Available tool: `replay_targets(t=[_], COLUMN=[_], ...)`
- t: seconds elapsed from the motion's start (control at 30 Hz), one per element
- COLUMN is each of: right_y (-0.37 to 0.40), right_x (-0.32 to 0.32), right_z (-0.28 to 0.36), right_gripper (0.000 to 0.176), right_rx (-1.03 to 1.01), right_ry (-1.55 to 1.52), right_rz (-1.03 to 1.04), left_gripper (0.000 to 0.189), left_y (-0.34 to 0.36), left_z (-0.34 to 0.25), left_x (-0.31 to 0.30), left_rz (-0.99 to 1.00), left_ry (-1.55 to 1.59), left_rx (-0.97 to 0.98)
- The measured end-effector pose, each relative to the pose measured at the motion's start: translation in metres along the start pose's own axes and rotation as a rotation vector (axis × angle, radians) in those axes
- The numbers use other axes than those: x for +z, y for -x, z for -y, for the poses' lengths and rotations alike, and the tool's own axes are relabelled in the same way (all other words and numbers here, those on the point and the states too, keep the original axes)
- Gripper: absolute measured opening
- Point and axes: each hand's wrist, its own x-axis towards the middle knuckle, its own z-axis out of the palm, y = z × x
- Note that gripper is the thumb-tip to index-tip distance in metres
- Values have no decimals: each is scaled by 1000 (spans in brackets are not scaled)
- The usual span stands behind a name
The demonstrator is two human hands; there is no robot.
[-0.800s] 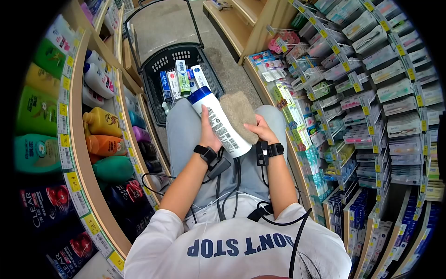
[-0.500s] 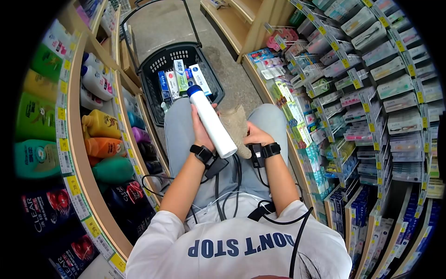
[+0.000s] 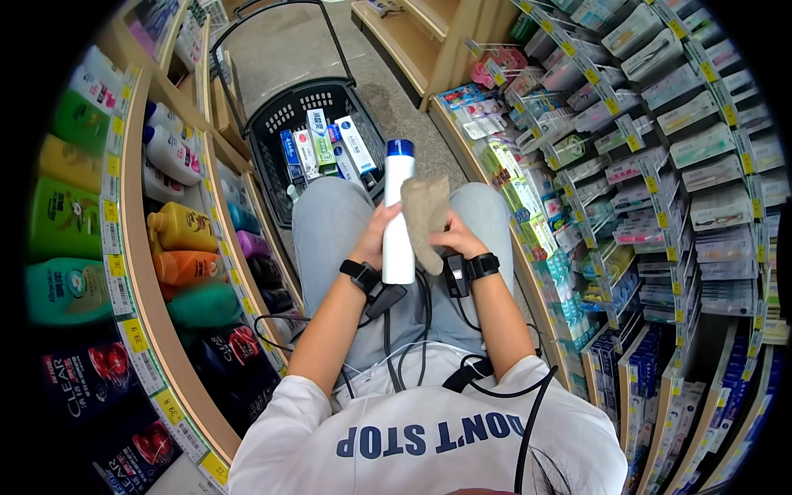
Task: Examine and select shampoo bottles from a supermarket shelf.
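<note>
A white bottle with a blue cap (image 3: 399,227) stands nearly upright in front of my lap, cap end away from me. My left hand (image 3: 376,237) is wrapped round its left side. From the right, my right hand (image 3: 459,236) grips a beige cloth (image 3: 426,216), which touches or overlaps the bottle's right side. Part of the right fingers is hidden behind the cloth. Both wrists wear black straps with small devices.
A black basket (image 3: 272,115) holding several boxes stands on the floor beyond my knees. Shelves of bottles (image 3: 177,231) curve along the left. Racks of hanging packs (image 3: 652,206) line the right, above a ledge of small boxes (image 3: 516,177). Black cables (image 3: 394,346) cross my lap.
The bottle has turned from leaning left to nearly upright, its cap end swinging right. The cloth has shifted slightly left, against the bottle.
</note>
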Motion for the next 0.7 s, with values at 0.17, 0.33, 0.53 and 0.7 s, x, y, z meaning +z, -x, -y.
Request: replay_targets(t=[0.17,0.33,0.53,0.7], right_y=[-4,-10,-15,-9], right_x=[-1,-1,-7,-16], right_z=[0,-3,-8,7], right_gripper=[35,29,27,32], right_rx=[-20,-81,-81,-170], right_ry=[-292,-303,-356,-639], right_rz=[-176,-344,-451,-426], left_gripper=[54,48,53,55], left_y=[-5,-5,-5,-6], left_z=[6,8,8,9], left_x=[-1,5,13,13], left_rz=[-7,-38,-44,-89], left_ry=[-276,-253,-230,-368], left_rx=[-26,-97,-24,162])
